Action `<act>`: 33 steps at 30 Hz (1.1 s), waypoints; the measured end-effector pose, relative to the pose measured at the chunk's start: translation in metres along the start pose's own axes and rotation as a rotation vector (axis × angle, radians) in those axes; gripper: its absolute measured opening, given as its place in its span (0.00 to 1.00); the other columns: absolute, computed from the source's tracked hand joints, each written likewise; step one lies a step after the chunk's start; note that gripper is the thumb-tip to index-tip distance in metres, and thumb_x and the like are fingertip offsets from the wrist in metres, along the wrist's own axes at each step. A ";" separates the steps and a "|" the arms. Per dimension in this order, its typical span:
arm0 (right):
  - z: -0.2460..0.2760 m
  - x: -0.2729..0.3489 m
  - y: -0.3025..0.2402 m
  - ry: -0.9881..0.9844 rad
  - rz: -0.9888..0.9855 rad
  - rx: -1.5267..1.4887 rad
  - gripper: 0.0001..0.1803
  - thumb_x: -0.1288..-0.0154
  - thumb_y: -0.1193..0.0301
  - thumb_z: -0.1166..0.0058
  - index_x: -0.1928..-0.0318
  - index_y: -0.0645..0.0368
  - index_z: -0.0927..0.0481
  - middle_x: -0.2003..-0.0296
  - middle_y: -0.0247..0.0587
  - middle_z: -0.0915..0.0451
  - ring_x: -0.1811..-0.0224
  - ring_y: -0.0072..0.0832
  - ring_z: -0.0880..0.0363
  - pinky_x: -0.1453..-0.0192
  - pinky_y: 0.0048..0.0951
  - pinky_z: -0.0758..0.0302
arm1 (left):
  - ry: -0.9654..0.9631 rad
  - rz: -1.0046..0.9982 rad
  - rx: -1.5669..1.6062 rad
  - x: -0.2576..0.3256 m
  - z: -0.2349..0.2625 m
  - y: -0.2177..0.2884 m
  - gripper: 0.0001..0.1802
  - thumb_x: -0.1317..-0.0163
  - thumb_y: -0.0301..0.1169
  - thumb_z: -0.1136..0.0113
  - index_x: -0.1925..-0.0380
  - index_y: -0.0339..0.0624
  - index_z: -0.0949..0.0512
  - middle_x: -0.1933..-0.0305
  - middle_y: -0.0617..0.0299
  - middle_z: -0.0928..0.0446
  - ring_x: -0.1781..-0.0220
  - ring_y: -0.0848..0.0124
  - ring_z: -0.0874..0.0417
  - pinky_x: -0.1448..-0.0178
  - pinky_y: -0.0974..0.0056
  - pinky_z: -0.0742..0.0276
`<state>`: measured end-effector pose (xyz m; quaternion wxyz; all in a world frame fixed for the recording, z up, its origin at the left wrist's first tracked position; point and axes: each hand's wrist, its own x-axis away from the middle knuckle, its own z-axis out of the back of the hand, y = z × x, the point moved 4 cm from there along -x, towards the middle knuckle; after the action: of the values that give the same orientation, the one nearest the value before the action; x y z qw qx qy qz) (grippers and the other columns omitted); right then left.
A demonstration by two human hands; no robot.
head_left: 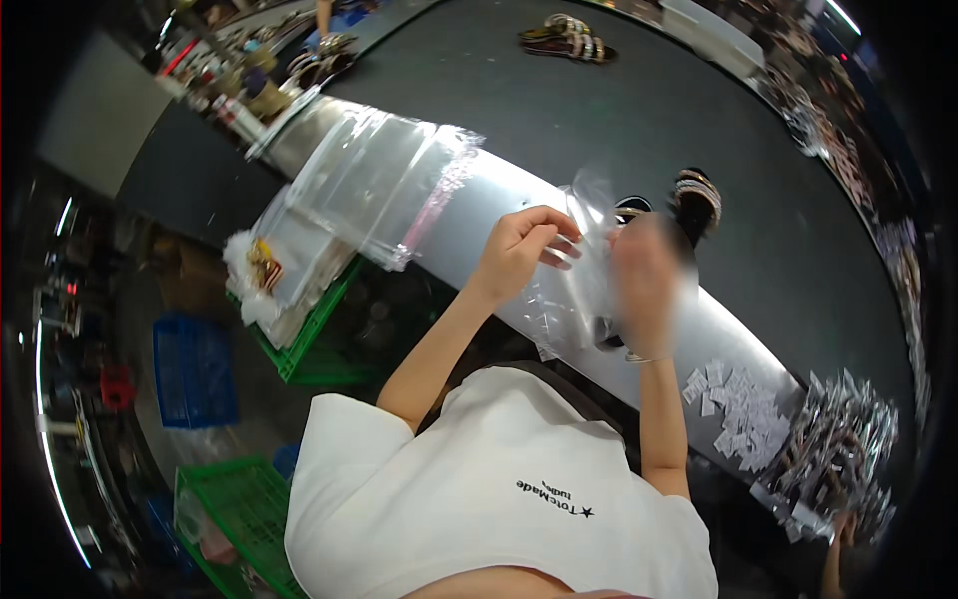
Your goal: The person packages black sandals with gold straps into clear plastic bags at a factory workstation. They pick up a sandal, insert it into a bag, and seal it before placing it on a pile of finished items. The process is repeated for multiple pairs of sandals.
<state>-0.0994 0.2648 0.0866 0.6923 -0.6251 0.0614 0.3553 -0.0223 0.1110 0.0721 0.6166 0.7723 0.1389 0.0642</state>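
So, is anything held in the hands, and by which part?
It cannot be told for sure. The left hand is at the left edge of a clear plastic bag, perhaps pinching it; the right hand is too blurred.

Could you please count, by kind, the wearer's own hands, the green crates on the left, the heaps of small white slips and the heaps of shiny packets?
Own hands: 2 (left hand, right hand)
Green crates: 2 (upper crate, lower crate)
White slip heap: 1
Shiny packet heap: 1
Total: 6
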 end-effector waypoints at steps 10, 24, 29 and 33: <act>0.004 0.011 -0.023 -0.041 0.205 0.464 0.14 0.56 0.72 0.32 0.65 0.58 0.19 0.66 0.37 0.23 0.62 0.36 0.27 0.57 0.33 0.31 | -0.004 -0.024 -0.250 -0.008 -0.009 -0.021 0.09 0.36 0.28 0.46 0.67 0.32 0.20 0.69 0.61 0.19 0.65 0.76 0.19 0.61 0.71 0.23; -0.011 0.013 0.010 -0.139 -0.188 0.032 0.07 0.48 0.79 0.37 0.75 0.64 0.25 0.76 0.32 0.26 0.74 0.18 0.32 0.68 0.19 0.35 | 0.110 0.016 0.423 0.004 -0.005 -0.066 0.12 0.29 0.35 0.55 0.70 0.41 0.28 0.71 0.66 0.25 0.71 0.79 0.22 0.61 0.72 0.21; -0.004 0.028 0.040 -0.013 -0.409 -0.147 0.07 0.44 0.78 0.40 0.76 0.63 0.25 0.77 0.29 0.27 0.76 0.15 0.33 0.69 0.17 0.36 | 0.297 0.201 1.102 0.012 -0.006 -0.047 0.09 0.31 0.33 0.53 0.71 0.44 0.29 0.77 0.72 0.31 0.78 0.80 0.29 0.68 0.73 0.28; 0.017 0.056 0.069 0.046 -0.498 -0.084 0.06 0.45 0.77 0.40 0.75 0.62 0.24 0.79 0.29 0.27 0.78 0.15 0.32 0.70 0.17 0.36 | 0.310 0.416 1.138 0.025 0.005 -0.003 0.10 0.31 0.35 0.53 0.72 0.46 0.30 0.82 0.74 0.37 0.83 0.79 0.36 0.80 0.73 0.38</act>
<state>-0.1032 0.3013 0.0039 0.7303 -0.6571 -0.0935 0.1618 0.0025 0.1145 0.0664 0.0558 0.9723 0.0859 0.2103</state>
